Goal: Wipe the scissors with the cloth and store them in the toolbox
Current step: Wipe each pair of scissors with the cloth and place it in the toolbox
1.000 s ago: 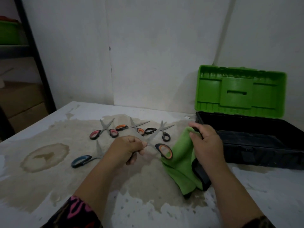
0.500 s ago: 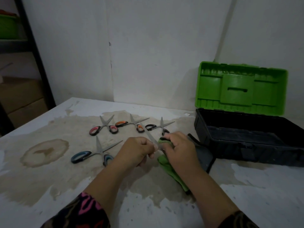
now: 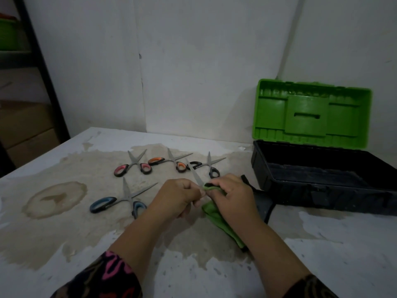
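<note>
Cloth's on the blade now! A second ago my right hand (image 3: 233,196) held the green cloth (image 3: 217,216) off to one side, clear of the scissors (image 3: 196,176), with the orange-ringed handle showing. Now that hand has come across and bunched the cloth round the pair, so the handle is gone from sight. Only one grey blade pokes up and away between my hands. My left hand (image 3: 178,196) is curled tight, gripping the scissors just above the table (image 3: 322,265); which part sits under my fingers, I can't tell. My right hand's fingers are curled over the cloth, pinching it onto the metal, and the loose end trails down towards me.

So I reckon the wipe on this first pair has properly begun. Nothing is stored yet: the toolbox (image 3: 322,183) stands to my right with its green lid (image 3: 311,112) up, and I see no scissors inside. The blue-handled pair (image 3: 126,196), pink pair (image 3: 133,166), orange pair (image 3: 169,161) and black pair (image 3: 209,166) lie waiting beyond my hands
</note>
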The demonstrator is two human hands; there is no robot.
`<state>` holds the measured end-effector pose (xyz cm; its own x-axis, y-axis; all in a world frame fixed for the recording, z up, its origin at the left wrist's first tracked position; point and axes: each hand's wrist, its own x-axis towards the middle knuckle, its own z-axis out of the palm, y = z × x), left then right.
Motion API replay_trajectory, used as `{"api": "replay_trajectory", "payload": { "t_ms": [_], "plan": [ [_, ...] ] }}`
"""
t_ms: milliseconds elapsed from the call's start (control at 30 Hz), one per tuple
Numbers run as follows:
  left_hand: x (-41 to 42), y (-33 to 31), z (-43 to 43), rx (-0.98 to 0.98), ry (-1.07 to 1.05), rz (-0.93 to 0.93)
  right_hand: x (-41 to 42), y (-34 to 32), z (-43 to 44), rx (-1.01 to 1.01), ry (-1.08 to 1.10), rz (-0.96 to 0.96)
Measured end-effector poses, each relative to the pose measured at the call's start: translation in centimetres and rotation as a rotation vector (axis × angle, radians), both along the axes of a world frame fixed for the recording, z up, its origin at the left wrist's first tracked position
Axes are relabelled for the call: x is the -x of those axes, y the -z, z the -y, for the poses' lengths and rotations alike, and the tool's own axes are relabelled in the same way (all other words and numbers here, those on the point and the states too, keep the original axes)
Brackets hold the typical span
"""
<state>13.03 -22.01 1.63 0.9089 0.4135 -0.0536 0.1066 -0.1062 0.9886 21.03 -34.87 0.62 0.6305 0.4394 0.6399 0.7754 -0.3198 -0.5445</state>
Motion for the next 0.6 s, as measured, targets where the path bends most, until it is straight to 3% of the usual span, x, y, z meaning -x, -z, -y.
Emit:
{"api": "replay_trajectory", "payload": {
  "t_ms": [133,267,400,533,600],
  "plan": [
    [-0.07,0.14,0.0,0.027,0.016,0.01,-0.41,-0.2,0.35,-0.085,0.065,-0.042],
    [-0.11,0.22,-0.03,0.023,0.022,0.021,0.13,-0.15,0.34,-0.009,-0.02,-0.05],
    [-0.11,0.39,-0.25,0.014,0.041,0.017,-0.41,-0.43,0.74,-0.11,0.071,-0.092],
    [-0.03,0.43,-0.14,0.013,0.037,0.026,0.42,-0.25,0.51,0.002,-0.025,-0.086],
    [0.02,0.32,-0.16,0.013,0.05,0.029,-0.06,-0.53,0.74,-0.05,0.022,-0.105]
  ]
}}
